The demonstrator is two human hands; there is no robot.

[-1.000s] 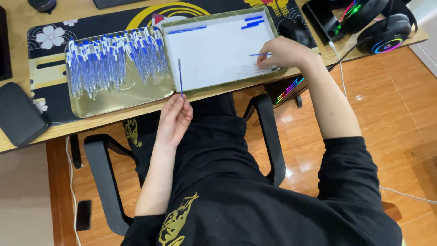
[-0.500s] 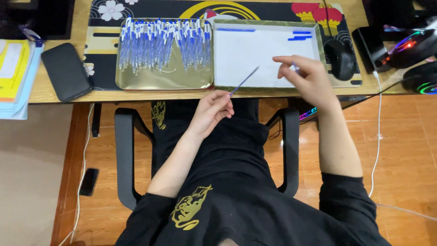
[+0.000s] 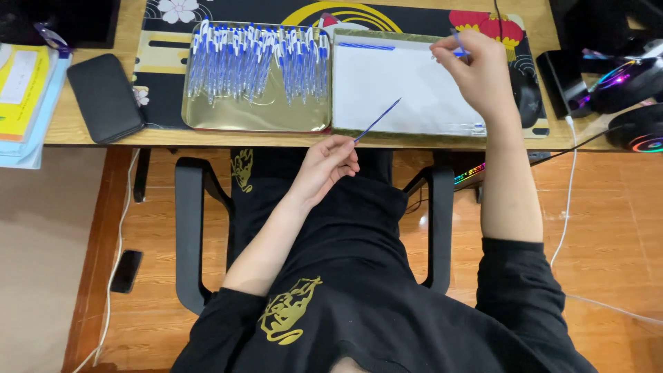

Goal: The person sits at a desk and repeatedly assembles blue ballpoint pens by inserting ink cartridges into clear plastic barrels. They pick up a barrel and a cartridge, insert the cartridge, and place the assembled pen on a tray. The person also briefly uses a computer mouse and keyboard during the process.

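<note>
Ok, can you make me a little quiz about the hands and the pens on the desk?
1. True or false: the left hand holds a thin blue pen refill.
2. Which tray holds the big heap of blue and white pens? A) the gold tray B) the white-lined tray C) neither
3. Fill in: the right hand is raised over the ____ tray, pinching a small blue piece.

Key: 1 true. 2 A. 3 white-lined.
</note>
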